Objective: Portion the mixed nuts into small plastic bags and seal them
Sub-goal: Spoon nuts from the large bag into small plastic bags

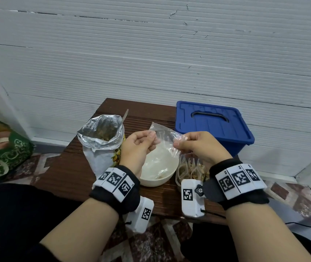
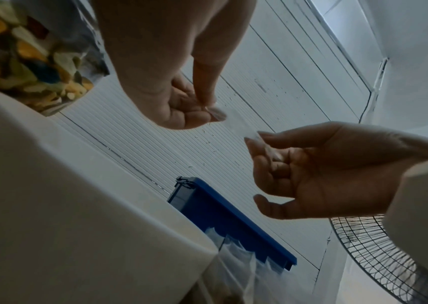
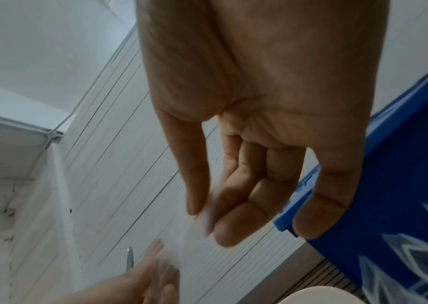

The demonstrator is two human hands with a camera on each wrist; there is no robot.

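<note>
Both grips pinching clear bag (image 1: 165, 138), left hand (image 1: 137, 146), right hand (image 1: 201, 145), over bowl (image 1: 157, 181), foil nut bag (image 1: 101, 138) left, blue box (image 1: 213, 122) right.

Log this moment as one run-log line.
left hand: pinches clear plastic bag | right hand: pinches it | bag: empty, above white bowl

You are holding one small clear plastic bag (image 1: 165, 138) up over the white bowl (image 1: 157, 172), its top edge pinched between your left hand (image 1: 138, 146) and right hand (image 1: 201, 146); it looks empty and hangs slack. To your left the big foil nut bag (image 1: 101, 140) stands upright with its mouth open and nuts showing inside. Just right of the bowl lies a heap of filled small bags (image 1: 190, 170), partly hidden behind your right wrist
</note>
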